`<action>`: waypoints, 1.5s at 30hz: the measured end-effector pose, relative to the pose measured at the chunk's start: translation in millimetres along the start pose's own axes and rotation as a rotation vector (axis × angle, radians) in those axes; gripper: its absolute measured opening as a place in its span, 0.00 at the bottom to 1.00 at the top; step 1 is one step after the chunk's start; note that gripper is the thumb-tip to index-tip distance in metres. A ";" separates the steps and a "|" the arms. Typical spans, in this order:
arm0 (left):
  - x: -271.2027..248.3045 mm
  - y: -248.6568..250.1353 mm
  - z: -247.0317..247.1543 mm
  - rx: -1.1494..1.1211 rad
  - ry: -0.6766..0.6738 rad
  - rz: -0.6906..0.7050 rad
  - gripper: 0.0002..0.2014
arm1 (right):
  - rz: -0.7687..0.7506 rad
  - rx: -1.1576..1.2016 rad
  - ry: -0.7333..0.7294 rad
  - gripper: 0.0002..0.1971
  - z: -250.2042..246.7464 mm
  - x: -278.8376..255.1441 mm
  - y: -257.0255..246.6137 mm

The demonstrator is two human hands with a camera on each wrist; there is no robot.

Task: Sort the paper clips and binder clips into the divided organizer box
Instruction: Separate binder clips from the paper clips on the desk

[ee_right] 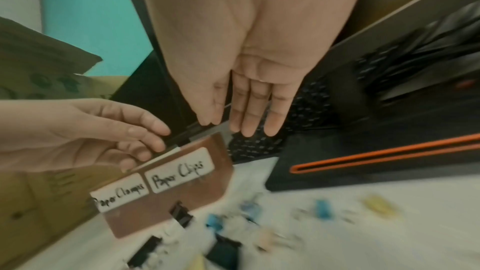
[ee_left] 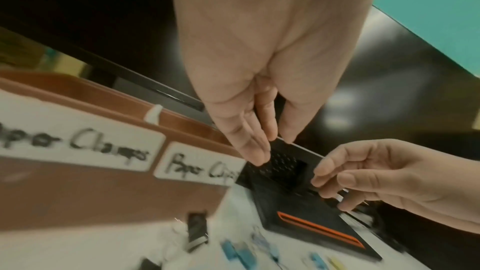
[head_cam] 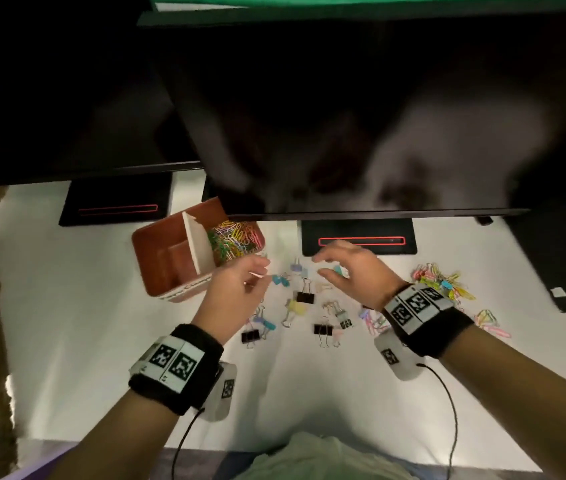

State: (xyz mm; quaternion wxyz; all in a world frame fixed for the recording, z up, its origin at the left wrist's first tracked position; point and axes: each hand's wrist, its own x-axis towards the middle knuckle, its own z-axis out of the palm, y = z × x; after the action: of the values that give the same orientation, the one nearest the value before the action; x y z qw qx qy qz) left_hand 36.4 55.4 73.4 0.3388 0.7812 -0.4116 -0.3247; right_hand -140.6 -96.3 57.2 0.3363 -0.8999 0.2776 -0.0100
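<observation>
The brown organizer box stands left of centre on the white table, split by a white divider. Its right compartment holds coloured paper clips; the left one looks empty. Labels read "Paper Clamps" and "Paper Clips". Several binder clips lie loose between my hands, among them a black one, a yellow one and a blue one. A heap of paper clips lies at the right. My left hand hovers beside the box, empty. My right hand hovers over the clips with straight fingers.
Two dark monitors hang over the back of the table on black stands. A black device sits at the far right. More paper clips lie near my right wrist. Wrist-camera cables trail off the table's front edge.
</observation>
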 end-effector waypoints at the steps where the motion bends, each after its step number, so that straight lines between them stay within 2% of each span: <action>1: -1.3 7.3 13.0 -0.003 -0.052 0.013 0.10 | 0.041 -0.032 -0.003 0.12 -5.1 -14.4 15.7; 10: 1.4 58.3 143.3 0.133 -0.330 0.050 0.14 | 0.358 -0.121 0.158 0.13 -47.2 -110.7 131.1; 15: -5.1 62.7 188.4 0.377 -0.445 0.039 0.20 | 0.474 -0.054 0.073 0.19 -65.5 -119.9 172.6; 18: -11.9 56.3 200.5 0.477 -0.487 0.072 0.26 | 0.456 -0.059 -0.039 0.24 -69.4 -115.6 187.6; 21: -14.6 50.9 207.9 0.525 -0.458 0.126 0.31 | 0.427 -0.120 -0.200 0.29 -70.8 -112.4 195.4; 23: -13.3 49.4 210.5 0.517 -0.432 0.129 0.31 | 0.386 -0.136 -0.232 0.30 -69.8 -114.4 200.3; 28: -6.0 47.9 212.7 0.483 -0.384 0.174 0.20 | 0.283 -0.083 -0.111 0.23 -54.8 -122.7 206.2; 35: -0.3 41.5 213.4 0.459 -0.278 0.224 0.02 | 0.341 -0.071 -0.088 0.15 -53.5 -113.6 206.4; 40: -0.3 40.6 212.1 0.485 -0.233 0.237 0.02 | 0.382 -0.106 -0.115 0.14 -55.9 -112.3 204.8; 45: 2.4 41.8 212.5 0.425 -0.246 0.137 0.08 | 0.425 -0.042 -0.102 0.14 -64.1 -112.0 207.8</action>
State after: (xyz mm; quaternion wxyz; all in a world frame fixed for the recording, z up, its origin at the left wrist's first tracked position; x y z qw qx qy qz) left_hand -147.3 -20.4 -12.8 0.1356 0.7596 -0.5610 -0.2999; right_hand -350.9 -206.8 -1.3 0.3256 -0.8274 0.4437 0.1126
